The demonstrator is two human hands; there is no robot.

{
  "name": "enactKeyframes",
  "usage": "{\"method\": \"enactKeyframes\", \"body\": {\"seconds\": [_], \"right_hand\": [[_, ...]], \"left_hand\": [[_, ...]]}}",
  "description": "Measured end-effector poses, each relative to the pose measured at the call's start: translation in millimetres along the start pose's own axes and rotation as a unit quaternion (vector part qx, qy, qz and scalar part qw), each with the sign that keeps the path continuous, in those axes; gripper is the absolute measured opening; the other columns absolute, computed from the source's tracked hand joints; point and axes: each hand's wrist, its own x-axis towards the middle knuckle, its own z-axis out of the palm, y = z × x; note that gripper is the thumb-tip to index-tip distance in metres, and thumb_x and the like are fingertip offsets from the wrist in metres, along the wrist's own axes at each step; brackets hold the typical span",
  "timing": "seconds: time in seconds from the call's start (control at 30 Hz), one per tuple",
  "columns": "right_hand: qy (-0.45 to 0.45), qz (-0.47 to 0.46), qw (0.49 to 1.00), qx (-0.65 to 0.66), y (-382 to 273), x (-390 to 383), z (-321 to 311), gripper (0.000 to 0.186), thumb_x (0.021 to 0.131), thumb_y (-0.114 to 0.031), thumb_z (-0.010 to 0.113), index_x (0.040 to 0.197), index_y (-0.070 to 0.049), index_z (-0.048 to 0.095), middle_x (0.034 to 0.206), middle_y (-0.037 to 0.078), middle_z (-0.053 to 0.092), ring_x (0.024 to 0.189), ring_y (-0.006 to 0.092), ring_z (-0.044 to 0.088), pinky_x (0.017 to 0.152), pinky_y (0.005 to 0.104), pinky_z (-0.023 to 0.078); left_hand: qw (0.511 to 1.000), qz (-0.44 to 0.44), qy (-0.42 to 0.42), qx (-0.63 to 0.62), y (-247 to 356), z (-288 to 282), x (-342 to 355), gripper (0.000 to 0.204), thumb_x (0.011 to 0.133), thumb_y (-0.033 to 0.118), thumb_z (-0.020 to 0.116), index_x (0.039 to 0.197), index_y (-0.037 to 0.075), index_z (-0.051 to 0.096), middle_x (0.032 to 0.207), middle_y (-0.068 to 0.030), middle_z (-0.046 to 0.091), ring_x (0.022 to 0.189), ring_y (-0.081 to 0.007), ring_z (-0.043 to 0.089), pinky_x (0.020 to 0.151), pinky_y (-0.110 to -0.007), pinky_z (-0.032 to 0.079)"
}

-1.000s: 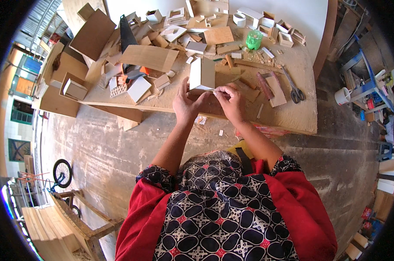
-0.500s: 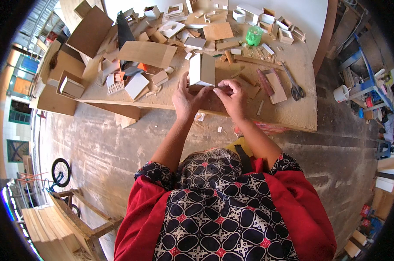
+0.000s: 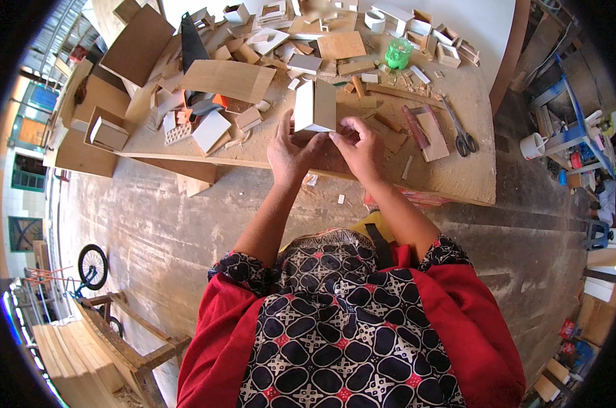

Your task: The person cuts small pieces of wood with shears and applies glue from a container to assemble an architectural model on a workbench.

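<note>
- The left hand (image 3: 291, 153) is holding a small wooden box (image 3: 315, 109) with one white side and one tan side; its fingers are bending around the left side, and its thumb is pointing in along the near edge.
- The right hand (image 3: 364, 153) is keeping its thumb and pointer tips close together by the box's near right corner; I am not seeing whether they are pinching something thin.
- So the box is standing between the two hands, just past the thumbs, above the counter (image 3: 451, 182).
- To the right of the right fingers, a red-brown roll (image 3: 415, 127) is lying on a flat tan piece of wood (image 3: 436, 139).
- Farther right of those fingers, dark-handled scissors (image 3: 464, 141) are resting.
- Past the right fingers, a green plastic cup (image 3: 398, 54) is standing near some wood bits.
- Left of the left fingers, a white-topped block (image 3: 211, 131) is lying.
- Farther off, past the left fingers, a thin bent wood sheet (image 3: 230, 80) is partly covering a black-bladed saw (image 3: 194, 46).
</note>
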Motion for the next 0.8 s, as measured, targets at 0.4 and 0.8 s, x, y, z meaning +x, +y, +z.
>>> {"method": "enactKeyframes", "body": {"seconds": [0.4,0.8], "right_hand": [[-0.001,-0.002,1.0,-0.02,3,0,2,0.027,0.075,-0.023,0.075,0.092,-0.005,0.063,0.079,0.009,0.065,0.061,0.0196,0.061,0.058,0.0319,0.049],[0.032,-0.01,0.998,0.058,10,7,-31,0.016,0.081,-0.009,0.069,0.095,-0.005,0.065,0.081,0.001,0.063,0.068,0.008,0.056,0.061,0.0259,0.046]], "left_hand": [[0.999,0.01,0.01,-0.037,-3,1,0,0.072,0.066,0.027,0.083,0.125,-0.001,0.052,0.104,-0.0198,0.065,0.095,-0.0295,0.065,0.081,-0.036,0.051],[0.969,-0.019,-0.003,-0.246,-24,-8,-10,0.058,0.082,0.003,0.066,0.135,0.001,0.042,0.113,-0.0131,0.058,0.1,-0.0185,0.059,0.08,-0.029,0.05]]}}
